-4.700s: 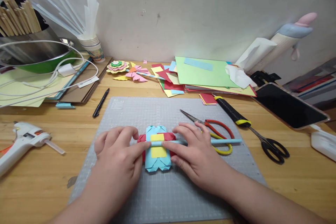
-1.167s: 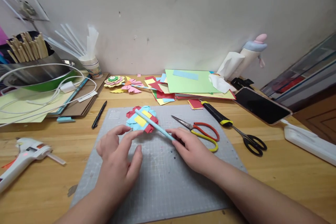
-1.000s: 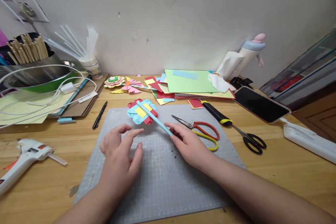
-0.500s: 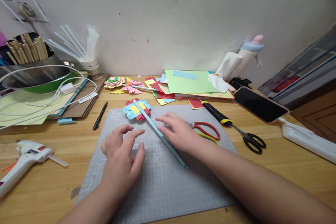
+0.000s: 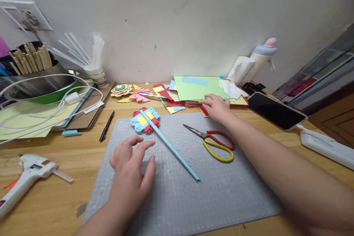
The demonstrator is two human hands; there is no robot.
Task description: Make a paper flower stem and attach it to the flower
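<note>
I see L hand [image 5: 131,171] over the mat [image 5: 177,208], nr its L edge, fingers bent and spread, thumb apart, holding nothing. R hand [image 5: 218,108] is reached out past the mat's far edge to the front of the paper stack [image 5: 197,90], fingertips at the green top sheet; can't tell if they're pinching anything. Hands well apart.

Flower [image 5: 142,120], blue/red w/ yellow center, sits at the mat's far edge, upper L, overlapping that edge in my view. Its blue stem [image 5: 171,146] slants down to the R, open end on the mat. Narrow wedge of grid btwn L fingertips and stem; a wider stretch from stem end to the near edge. Scissors [image 5: 205,135] lie R of stem, tip pointing at it but apart; handles nr R forearm.

Mat lies on a wood table [image 5: 55,210]. L side: glue gun [image 5: 35,167], pen [image 5: 107,126] just off the mat's L edge. Two paper flowers [image 5: 139,94] by the wall [image 5: 166,18], L of the stack. R: phone [image 5: 276,110], power strip [image 5: 328,149]; bottle [image 5: 257,61] stands behind. Far L: cup [image 5: 98,76] of glue sticks, outlet above.
</note>
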